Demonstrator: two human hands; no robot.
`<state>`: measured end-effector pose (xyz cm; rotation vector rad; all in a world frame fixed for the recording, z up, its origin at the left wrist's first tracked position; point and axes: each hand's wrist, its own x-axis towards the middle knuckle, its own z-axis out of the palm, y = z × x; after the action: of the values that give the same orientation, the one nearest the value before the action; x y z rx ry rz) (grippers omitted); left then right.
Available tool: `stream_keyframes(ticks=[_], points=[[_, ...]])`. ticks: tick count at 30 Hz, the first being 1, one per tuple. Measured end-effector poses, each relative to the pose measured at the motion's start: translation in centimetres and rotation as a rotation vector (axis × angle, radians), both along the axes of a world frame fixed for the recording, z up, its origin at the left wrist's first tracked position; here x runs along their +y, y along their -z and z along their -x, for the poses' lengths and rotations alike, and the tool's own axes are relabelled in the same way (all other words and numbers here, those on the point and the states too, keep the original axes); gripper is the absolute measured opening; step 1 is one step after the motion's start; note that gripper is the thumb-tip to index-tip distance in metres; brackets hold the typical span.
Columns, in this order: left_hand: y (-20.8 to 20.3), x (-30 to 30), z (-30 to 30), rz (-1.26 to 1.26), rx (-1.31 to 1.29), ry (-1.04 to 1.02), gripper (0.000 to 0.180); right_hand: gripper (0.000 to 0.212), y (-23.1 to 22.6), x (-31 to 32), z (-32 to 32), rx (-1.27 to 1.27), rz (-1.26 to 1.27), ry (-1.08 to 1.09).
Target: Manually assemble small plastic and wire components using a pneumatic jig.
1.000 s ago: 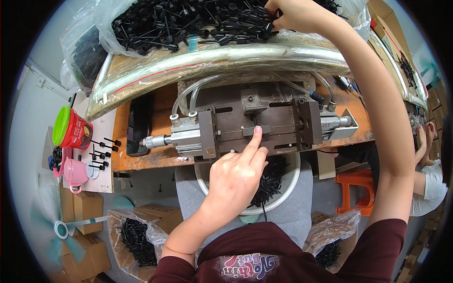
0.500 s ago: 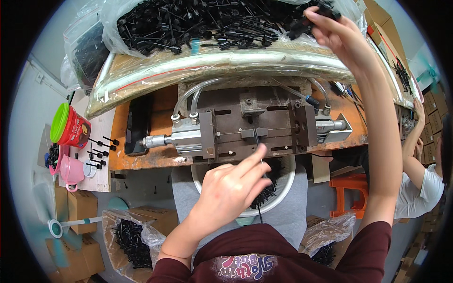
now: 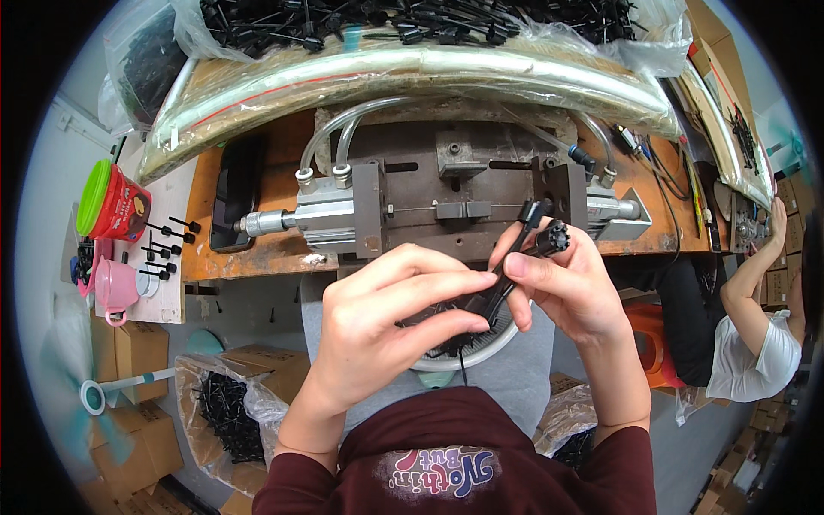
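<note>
My right hand [image 3: 573, 287] grips a couple of black plastic stems with ribbed heads [image 3: 530, 215], and their heads stick up past its thumb and fingers. My left hand [image 3: 382, 313] is bent, thumb and fingers closing on the lower ends of the same stems [image 3: 496, 305]. Both hands are over my lap, just in front of a metal clamping fixture [image 3: 369, 210] with a small grey block [image 3: 463, 209] at its middle. Below them, partly hidden, a white round basket [image 3: 446, 360] holds more black stems.
Beyond the fixture lies a large heap of black stems [image 3: 412, 30] on plastic sheeting. At left are a red tub [image 3: 129, 210], a pink cup [image 3: 116, 283], several loose stems [image 3: 163, 249] and a dark phone [image 3: 236, 193]. A co-worker [image 3: 755, 352] sits at right. Clear hoses [image 3: 352, 120] arch over the fixture.
My right hand has come down from the heap at the back to my left hand, bringing black stems. The stem at the fixture's middle block is no longer there. The view has shifted slightly.
</note>
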<state>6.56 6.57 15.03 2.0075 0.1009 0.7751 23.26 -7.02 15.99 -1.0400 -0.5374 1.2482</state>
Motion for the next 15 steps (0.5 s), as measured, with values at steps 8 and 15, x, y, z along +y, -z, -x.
stream_keyframes(ticks=[8,15], points=[[1.5,-2.1,-0.2,-0.148,-0.050,-0.216,0.038,0.014,0.6,-1.4,1.0,-0.159,0.030,0.228],[2.7,-1.2,-0.8,-0.376,-0.016,-0.290,0.031,0.010,1.0,-2.6,1.5,-0.411,0.044,0.442]])
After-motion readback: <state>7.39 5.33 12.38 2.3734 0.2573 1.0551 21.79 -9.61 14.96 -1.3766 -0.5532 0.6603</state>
